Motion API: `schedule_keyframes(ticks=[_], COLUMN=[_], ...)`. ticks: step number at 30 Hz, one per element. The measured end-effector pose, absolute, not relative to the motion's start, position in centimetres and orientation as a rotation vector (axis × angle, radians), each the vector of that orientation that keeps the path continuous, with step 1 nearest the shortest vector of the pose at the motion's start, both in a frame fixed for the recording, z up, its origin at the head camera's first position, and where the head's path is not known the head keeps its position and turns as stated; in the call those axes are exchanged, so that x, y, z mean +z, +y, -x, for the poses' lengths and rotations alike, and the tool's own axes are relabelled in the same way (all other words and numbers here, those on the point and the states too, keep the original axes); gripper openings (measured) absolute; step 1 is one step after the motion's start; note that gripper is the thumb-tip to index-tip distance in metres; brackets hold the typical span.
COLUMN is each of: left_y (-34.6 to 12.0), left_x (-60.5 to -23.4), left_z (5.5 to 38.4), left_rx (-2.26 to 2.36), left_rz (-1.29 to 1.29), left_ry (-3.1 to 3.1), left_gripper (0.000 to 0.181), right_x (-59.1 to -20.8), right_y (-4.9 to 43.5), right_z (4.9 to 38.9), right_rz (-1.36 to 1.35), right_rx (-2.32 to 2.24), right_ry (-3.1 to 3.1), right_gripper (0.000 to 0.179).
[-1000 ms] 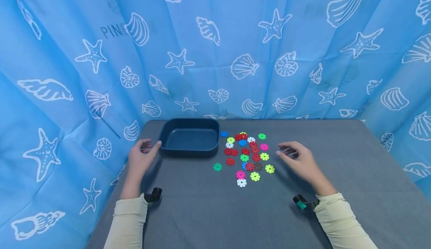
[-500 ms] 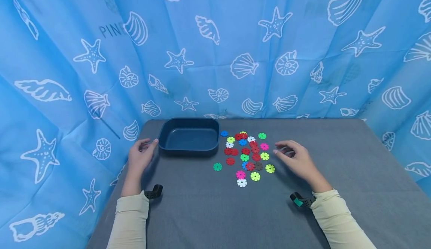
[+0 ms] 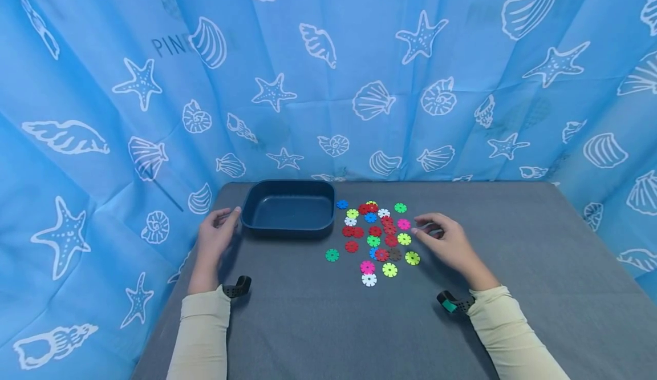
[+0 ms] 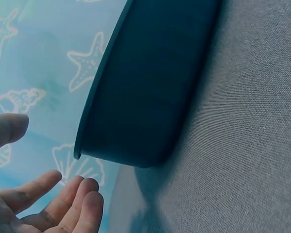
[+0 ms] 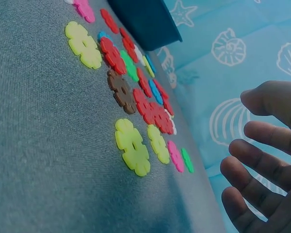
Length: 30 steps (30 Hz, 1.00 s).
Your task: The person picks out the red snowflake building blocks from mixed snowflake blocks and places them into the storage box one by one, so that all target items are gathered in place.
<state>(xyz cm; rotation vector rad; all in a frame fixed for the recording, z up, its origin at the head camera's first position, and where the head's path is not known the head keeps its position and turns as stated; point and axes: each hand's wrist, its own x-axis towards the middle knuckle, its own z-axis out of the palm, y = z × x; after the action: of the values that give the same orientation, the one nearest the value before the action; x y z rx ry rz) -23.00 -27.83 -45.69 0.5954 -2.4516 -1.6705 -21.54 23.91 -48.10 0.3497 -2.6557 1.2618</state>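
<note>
A grey-clothed table (image 3: 308,323) meets a seashell-printed curtain (image 3: 328,83). Notched plastic discs (image 3: 375,231) lie at four o'clock from the navy tub (image 3: 287,211). The right hand (image 3: 450,246), at the discs' three o'clock, and the left hand (image 3: 213,239), near the tub's nine, are loosely spread, holding nothing. Such thin discs would probably lift best pinched by their rims.

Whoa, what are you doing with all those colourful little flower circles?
A person has two bare hands over a grey cloth-covered table, and neither holds anything. The left hand is beside a dark blue rectangular tub, close but not touching. The right hand hovers just right of the small, flat, notched discs in red, yellow, green, blue, pink, white and brown. They lie scattered on the table, some overlapping, right of the tub.
</note>
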Motion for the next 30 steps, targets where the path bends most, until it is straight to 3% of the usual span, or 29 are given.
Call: schedule_keyframes(ticks=[30], left_y=[-27.9], left_x=[-47.4], left_z=[24.4], left_rx=[-1.876], left_rz=[-0.65], left_ry=[-2.247], left_gripper=[0.072], right_x=[-49.9], right_y=[21.3], right_z=[24.3], right_rz=[-0.415], right_rx=[1.356], right_ry=[-2.706], right_gripper=[0.04])
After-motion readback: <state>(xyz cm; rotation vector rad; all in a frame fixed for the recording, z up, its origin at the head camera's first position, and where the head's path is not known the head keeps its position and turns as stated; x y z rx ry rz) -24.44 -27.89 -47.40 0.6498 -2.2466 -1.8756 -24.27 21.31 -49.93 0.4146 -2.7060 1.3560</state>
